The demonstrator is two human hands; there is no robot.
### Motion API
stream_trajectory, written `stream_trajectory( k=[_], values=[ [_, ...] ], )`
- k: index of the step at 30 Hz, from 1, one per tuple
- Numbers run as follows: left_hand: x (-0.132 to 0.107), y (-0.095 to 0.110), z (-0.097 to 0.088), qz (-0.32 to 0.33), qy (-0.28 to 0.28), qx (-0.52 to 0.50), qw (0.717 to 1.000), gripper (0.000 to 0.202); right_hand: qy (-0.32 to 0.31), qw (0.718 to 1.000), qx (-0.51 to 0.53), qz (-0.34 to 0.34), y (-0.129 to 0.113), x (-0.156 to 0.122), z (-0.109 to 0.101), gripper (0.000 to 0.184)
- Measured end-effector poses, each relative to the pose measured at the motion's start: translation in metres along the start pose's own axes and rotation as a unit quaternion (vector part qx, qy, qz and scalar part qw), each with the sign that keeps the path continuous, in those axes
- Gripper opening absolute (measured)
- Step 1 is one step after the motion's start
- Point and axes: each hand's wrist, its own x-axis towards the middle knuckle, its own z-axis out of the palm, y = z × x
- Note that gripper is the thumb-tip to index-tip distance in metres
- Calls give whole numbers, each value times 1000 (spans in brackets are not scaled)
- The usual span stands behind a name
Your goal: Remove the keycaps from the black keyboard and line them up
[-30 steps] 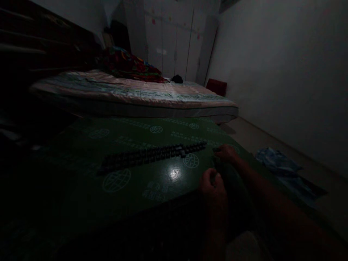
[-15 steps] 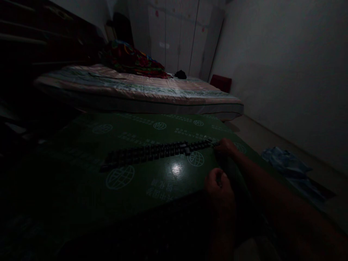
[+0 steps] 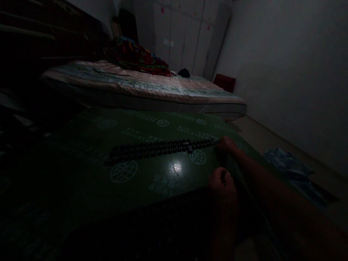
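The room is dim. A long row of small dark pieces lies across a green board printed with white globe marks. My right hand rests at the row's right end, fingers curled and touching the last pieces. My left hand is closer to me at the board's near edge, closed in a loose fist; whatever is inside it is too dark to make out.
Behind the board stands a bed with a striped sheet and a bundled colourful blanket. A white wardrobe is at the back, a red box by the wall, and pale blue cloth on the floor at right.
My right hand has moved left to meet the right end of the row. The view has shifted slightly; my left hand stays closed near the board's edge.
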Motion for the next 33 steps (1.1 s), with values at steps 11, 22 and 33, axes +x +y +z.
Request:
stream_trajectory(
  k=[11,22,33],
  values=[
    [-1,4,0,-7,-5,8,1000,17,-2,1000,4,3,-2,2,1,29],
    [0,-1,2,4,-1,6,1000,16,1,999,37,6,3,-1,4,26],
    [-1,-2,1,9,-12,25,1000,16,7,998,56,5,7,3,9,27]
  ],
)
